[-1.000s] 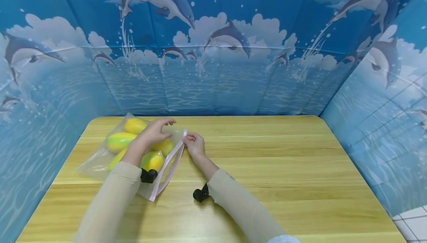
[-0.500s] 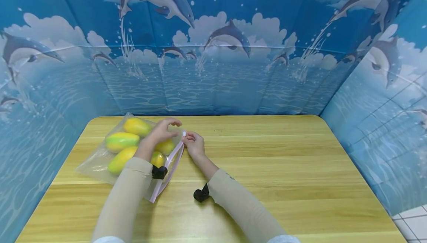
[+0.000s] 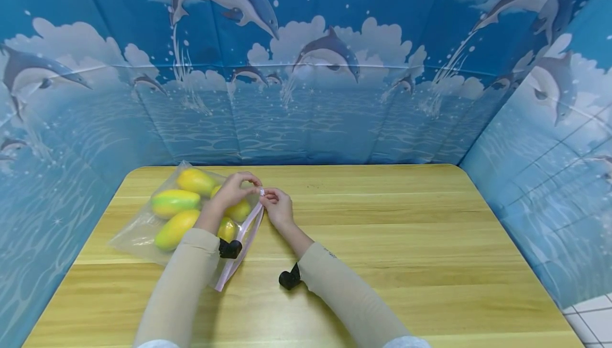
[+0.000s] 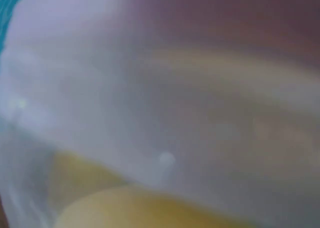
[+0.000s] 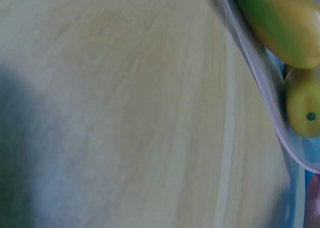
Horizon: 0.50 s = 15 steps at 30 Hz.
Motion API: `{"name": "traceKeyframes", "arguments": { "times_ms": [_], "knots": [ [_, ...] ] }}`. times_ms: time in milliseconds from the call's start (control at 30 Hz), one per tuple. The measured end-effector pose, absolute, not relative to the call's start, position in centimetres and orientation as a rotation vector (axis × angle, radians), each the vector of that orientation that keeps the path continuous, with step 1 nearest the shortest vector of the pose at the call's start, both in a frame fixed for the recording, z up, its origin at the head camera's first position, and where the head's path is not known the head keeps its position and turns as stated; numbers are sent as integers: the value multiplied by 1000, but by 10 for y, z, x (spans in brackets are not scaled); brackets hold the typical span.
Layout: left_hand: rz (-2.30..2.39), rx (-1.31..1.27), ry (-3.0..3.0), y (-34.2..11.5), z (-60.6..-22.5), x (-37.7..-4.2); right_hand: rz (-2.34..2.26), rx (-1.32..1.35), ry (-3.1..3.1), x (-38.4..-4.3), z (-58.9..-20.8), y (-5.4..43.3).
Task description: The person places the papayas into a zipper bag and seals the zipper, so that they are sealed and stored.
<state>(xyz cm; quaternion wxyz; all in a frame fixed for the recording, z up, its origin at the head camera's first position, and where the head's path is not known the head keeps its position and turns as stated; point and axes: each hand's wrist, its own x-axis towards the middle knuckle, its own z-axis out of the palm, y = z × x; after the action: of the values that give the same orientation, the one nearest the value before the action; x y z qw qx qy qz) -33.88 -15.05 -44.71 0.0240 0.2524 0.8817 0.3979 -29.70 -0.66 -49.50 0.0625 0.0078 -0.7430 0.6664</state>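
A clear zip bag (image 3: 138, 236) with a pink zip edge lies at the left of the table. Several yellow-green mangoes (image 3: 176, 203) are inside it. My right hand (image 3: 279, 207) pinches the far end of the zip edge, beside the small white slider (image 3: 262, 192). Reaching over the bag, my left hand (image 3: 234, 191) brings thumb and fingers together at that same slider. The mouth gapes along its near part; in the right wrist view its pink rim (image 5: 257, 80) curves round a mango (image 5: 282, 25). Blurred plastic and a yellow mango (image 4: 135, 208) fill the left wrist view.
The wood-grain table (image 3: 406, 242) stretches to the right of the bag. A blue dolphin-print curtain (image 3: 334, 119) stands behind it and along both sides. A black wrist camera (image 3: 230, 248) on the left sleeve overlaps the bag.
My left hand has moved right and slightly down to the slider, and its fingers and thumb have drawn together. My right hand stays at the bag's far corner.
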Motion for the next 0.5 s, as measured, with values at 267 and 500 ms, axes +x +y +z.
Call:
{"name": "traceKeyframes", "arguments": {
  "times_ms": [267,500],
  "knots": [
    [1269,768,2726,-149,-446,-337,1842,164,-2321,-299,-501,-4],
    [1235,761,2732,-149,-446,-336,1724,221,-2346,-300,-499,-3]
  ]
}}
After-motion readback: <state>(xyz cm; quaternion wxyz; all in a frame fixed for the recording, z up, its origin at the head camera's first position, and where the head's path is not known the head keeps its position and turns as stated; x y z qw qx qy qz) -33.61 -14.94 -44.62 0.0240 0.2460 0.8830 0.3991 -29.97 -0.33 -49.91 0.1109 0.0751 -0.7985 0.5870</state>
